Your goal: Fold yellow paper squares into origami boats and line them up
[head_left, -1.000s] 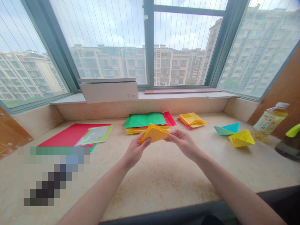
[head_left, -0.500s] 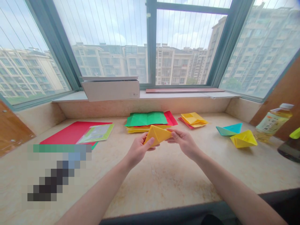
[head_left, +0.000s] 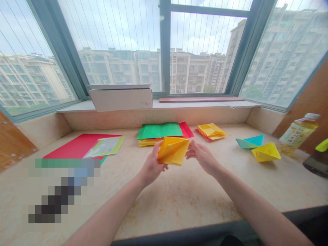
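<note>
My left hand [head_left: 151,164] is closed around the left edge of a folded yellow paper [head_left: 173,152], held up above the counter. The paper now shows as a squarish shape with a diagonal fold and a loose flap. Close by the paper's right edge is my right hand [head_left: 202,157], its fingers loosely bent and a little apart; whether a fingertip touches the paper is hard to see. Behind the paper lies a stack of coloured sheets with a green sheet [head_left: 160,130] on top and a red sheet [head_left: 186,129] sticking out at its right.
Folded yellow papers [head_left: 211,131] lie right of the stack. Farther right stand a blue paper boat [head_left: 250,141], a yellow paper boat [head_left: 266,152] and a bottle [head_left: 298,131]. Red sheets [head_left: 69,146] with a clear packet [head_left: 105,146] lie left. A white box [head_left: 121,99] sits on the sill.
The yellow paper has gone from a pointed triangular shape to a wider squarish one with its flap turned down. My right fingers have come away from its right corner.
</note>
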`<state>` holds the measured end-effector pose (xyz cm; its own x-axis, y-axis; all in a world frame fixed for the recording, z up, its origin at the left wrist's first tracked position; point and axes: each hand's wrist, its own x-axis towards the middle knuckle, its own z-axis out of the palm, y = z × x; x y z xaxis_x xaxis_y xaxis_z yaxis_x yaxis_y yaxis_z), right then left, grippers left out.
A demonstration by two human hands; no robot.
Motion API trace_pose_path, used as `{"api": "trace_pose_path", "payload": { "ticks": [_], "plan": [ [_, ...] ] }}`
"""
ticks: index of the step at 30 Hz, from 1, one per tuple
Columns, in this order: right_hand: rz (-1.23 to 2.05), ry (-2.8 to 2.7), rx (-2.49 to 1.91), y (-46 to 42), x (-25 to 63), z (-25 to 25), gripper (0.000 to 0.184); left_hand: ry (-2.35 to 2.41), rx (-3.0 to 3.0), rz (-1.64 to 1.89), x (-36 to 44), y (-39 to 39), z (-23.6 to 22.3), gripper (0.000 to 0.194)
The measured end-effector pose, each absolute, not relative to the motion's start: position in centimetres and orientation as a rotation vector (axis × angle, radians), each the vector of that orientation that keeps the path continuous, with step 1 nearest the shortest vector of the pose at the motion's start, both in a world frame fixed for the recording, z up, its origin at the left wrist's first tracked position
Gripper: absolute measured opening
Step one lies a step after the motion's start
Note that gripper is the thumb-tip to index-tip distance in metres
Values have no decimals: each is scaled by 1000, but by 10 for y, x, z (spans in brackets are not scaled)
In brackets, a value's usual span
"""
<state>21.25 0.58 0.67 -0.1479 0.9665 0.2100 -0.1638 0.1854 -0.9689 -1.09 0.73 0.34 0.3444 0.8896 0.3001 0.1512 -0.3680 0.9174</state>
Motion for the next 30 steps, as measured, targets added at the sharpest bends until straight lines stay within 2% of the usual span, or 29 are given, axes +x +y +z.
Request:
{"api": "trace_pose_path", "payload": {
  "ticks": [3,5,9,11,17,23,30],
  "plan": [
    [1251,-1328,-831,6,214,5,54,1011,1990,1159,-12,9,-3,64],
    [1222,-1383,-833,5,216,6,50,959,2085,1207,-12,8,-2,67],
    [1166,-1419,-862,4,218,8,52,812,2024,1045,-14,0,6,100],
    [1155,-1422,-863,5,219,9,53,786,1927,907,-15,-5,10,108],
    [1132,-1492,-824,3,220,10,49,751,1700,1000,-13,-1,8,81],
    [1069,-1591,-741,-2,219,13,39,692,1624,1037,-15,-1,9,87],
    [932,-1614,-784,-4,218,15,37,747,1726,1067,-13,0,8,58]
  ]
}}
